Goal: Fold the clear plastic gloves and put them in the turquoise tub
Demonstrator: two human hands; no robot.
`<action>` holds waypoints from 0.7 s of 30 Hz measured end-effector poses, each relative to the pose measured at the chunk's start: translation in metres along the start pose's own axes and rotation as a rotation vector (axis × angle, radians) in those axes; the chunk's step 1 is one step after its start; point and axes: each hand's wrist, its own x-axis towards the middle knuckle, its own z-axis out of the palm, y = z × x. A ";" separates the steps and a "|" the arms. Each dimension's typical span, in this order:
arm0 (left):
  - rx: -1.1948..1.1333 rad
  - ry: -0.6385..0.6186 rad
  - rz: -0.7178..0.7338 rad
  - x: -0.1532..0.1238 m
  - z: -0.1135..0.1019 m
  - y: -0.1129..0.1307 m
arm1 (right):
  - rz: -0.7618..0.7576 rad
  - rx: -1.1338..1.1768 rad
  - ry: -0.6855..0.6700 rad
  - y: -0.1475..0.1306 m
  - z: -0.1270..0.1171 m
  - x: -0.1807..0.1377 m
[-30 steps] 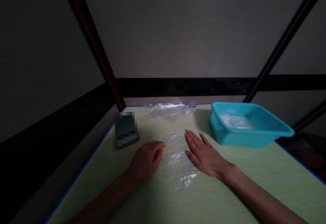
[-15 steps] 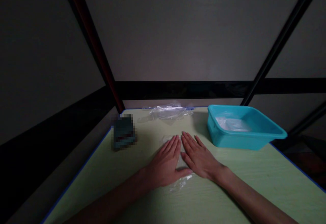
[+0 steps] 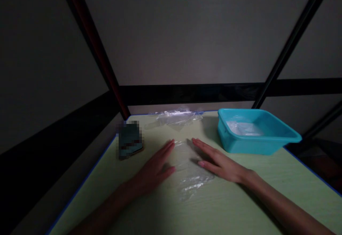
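Note:
A clear plastic bag lies on the pale table between my two hands, its near end creased and shiny. My left hand is at the bag's left side, fingers straight and thumb apart, holding nothing. On the right side of the bag, my right hand is tilted on edge with its fingers stretched out and thumb apart, also holding nothing. Whether either hand touches the bag, I cannot tell.
More clear plastic bags lie in a heap at the table's back edge. A turquoise plastic basin stands at the right with flat plastic-wrapped items inside. A blurred-out dark object stands at the left. Wall panels rise behind.
Both hands have moved apart from lying flat and close together over the bag, the left going left and the right going right. More of the bag now shows.

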 end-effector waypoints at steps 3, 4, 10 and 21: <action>-0.234 0.163 -0.050 -0.002 -0.003 0.000 | -0.146 -0.006 -0.103 -0.003 -0.026 -0.015; -0.304 0.200 -0.068 -0.002 -0.003 0.001 | -0.162 -0.033 -0.140 -0.005 -0.031 -0.018; -0.567 0.237 -0.120 -0.003 0.003 0.005 | -0.182 -0.215 -0.187 -0.016 -0.031 -0.026; -0.579 0.176 -0.209 0.001 0.006 0.003 | -0.142 -0.215 -0.148 -0.013 -0.023 -0.023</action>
